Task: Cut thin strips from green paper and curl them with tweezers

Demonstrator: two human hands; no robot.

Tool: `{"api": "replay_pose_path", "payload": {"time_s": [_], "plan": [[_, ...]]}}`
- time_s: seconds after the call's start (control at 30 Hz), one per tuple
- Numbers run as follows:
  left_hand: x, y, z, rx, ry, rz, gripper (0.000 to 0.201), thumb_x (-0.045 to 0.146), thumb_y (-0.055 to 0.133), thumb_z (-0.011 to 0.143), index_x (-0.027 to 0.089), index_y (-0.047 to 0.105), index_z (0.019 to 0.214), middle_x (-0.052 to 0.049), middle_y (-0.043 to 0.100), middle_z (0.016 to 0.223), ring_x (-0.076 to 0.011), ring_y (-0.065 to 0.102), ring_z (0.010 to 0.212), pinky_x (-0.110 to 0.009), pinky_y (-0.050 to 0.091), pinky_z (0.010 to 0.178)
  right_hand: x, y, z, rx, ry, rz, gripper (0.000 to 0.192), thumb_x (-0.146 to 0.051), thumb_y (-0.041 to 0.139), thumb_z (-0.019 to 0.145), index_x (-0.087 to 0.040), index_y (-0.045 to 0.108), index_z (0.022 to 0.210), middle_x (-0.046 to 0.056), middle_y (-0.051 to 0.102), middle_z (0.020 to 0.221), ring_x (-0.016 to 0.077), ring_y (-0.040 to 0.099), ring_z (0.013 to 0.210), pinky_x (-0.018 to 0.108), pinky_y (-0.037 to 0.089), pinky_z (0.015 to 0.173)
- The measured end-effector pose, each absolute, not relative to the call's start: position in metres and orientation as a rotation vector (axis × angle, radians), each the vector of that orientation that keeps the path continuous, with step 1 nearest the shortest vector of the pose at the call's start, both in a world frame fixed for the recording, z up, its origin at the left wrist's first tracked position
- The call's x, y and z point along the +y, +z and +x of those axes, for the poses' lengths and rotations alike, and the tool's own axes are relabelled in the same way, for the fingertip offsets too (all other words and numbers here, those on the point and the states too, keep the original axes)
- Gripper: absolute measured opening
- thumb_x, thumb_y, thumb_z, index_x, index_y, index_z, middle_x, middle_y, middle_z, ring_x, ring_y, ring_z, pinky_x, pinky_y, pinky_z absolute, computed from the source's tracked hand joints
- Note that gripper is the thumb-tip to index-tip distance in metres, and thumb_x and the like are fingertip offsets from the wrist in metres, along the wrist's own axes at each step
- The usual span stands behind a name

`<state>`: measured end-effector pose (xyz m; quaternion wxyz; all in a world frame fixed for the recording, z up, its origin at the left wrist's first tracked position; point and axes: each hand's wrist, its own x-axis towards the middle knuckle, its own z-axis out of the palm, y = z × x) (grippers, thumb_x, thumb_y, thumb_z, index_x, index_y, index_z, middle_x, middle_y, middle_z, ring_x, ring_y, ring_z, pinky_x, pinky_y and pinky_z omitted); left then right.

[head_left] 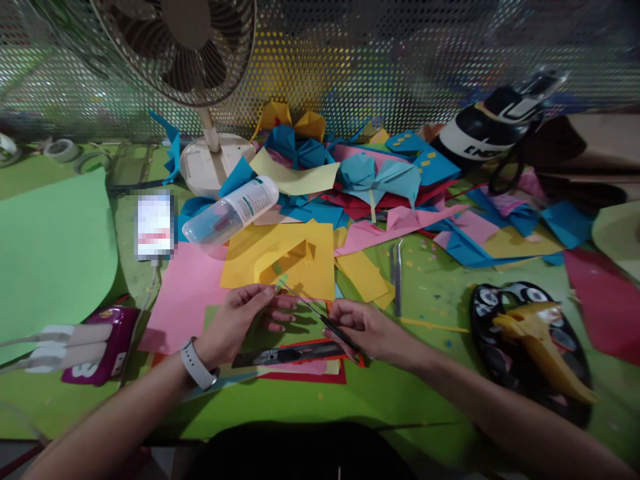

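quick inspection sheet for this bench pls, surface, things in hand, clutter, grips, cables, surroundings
Surface: green tabletop, small scraps scattered on it
Things in hand: small green piece; thin dark-handled tool
Clutter: coloured paper, bottle on its side, tweezers
Grips: left grip has the green piece at its fingertips; right grip holds the tool
Cables: white cable at a pixelated device; white plugs in a purple block
Surroundings: fan, perforated panel behind

Open gap between tweezers (398, 293) and black tray (484, 357), paper heap (380, 175) blocking behind
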<state>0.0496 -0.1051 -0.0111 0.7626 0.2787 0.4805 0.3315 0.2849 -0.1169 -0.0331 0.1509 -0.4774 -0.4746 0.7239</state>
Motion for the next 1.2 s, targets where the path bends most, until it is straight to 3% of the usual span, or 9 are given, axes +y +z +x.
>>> {"api": "replay_pose_path", "payload": {"time_s": [1.2], "plan": [[-0.107,-0.013,0.052,1.023,0.732,0.651,0.022,0.034,0.063,0.084,0.013,0.069,0.088,-0.009,0.073,0.093,-0.0125,0.068,0.073,-0.021,0.054,0.063,-0.115,-0.022,0.281,-1.382,2.099,-1.372,0.046,-0.056,0.070,0.069,-0.019,0.042,0.071,-0.007,0.048,0.056,0.0049,0.042,0.047,0.017,0.029,0.041]]}}
